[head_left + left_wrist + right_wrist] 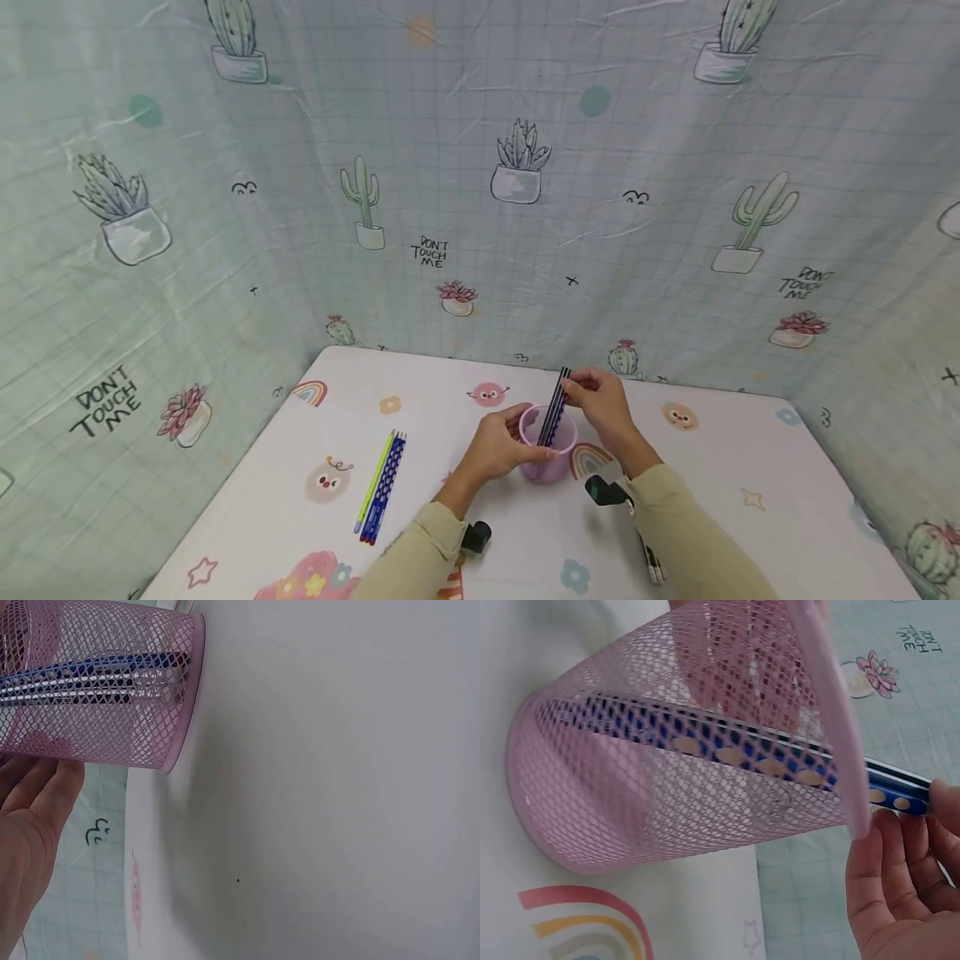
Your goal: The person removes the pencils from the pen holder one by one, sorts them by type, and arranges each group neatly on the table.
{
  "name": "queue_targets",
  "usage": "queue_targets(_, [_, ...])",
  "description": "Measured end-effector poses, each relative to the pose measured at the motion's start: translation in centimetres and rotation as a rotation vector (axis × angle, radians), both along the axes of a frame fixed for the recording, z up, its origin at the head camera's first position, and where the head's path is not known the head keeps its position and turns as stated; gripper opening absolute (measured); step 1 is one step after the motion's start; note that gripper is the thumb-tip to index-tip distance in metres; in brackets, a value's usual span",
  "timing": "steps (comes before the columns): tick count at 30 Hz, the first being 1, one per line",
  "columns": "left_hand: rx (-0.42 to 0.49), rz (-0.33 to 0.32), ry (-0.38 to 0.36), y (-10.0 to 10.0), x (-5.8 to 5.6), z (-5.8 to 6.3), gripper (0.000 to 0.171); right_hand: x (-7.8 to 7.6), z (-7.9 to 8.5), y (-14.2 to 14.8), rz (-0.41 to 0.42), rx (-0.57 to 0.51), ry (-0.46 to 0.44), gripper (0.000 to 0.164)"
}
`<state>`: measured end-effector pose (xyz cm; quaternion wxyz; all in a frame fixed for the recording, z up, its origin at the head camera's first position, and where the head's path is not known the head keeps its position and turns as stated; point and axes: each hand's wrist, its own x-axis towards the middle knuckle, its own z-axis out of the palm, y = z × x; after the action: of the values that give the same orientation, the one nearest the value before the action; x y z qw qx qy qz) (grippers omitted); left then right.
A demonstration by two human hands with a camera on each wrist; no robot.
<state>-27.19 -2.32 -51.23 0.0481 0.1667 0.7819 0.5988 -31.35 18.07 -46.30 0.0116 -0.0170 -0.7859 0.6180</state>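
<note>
A pink mesh pencil cup stands on the white table, its rim between my two hands. My left hand holds the cup's side, fingers behind it and thumb at the near rim. My right hand pinches the upper ends of a few pencils, dark striped ones and a blue one with pale dots. They lean in the cup, lower ends near its bottom. Through the mesh in the left wrist view, blue and black-and-silver pencils show inside. Their exact number cannot be made out.
On the table's left lie a yellow-green pencil and dark blue dotted pencils, side by side. Black-and-white pencils lie partly hidden by my right forearm. A printed curtain hangs behind the table's back edge.
</note>
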Motion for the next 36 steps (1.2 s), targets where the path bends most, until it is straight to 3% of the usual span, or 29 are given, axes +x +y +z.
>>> queue_targets(7, [-0.003,0.010,0.003,0.0,-0.1,-0.2,0.072,-0.4,0.7,-0.1,-0.014,0.023,0.006,0.026])
queue_targets(15, [-0.020,0.011,-0.010,-0.1,0.0,-0.1,0.076,-0.4,2.5,0.3,-0.099,0.117,0.115,0.024])
queue_targets(27, [-0.016,0.016,-0.014,0.1,0.1,-0.2,0.079,-0.7,6.0,1.6,-0.145,-0.040,0.262,0.019])
queue_targets(31, [-0.022,0.025,-0.018,0.1,0.2,-0.2,0.081,-0.7,7.4,2.2,-0.138,-0.103,0.258,0.018])
queue_targets(36, [-0.014,0.016,-0.028,0.0,0.1,0.2,0.081,0.1,8.9,3.5,-0.104,-0.098,0.206,0.013])
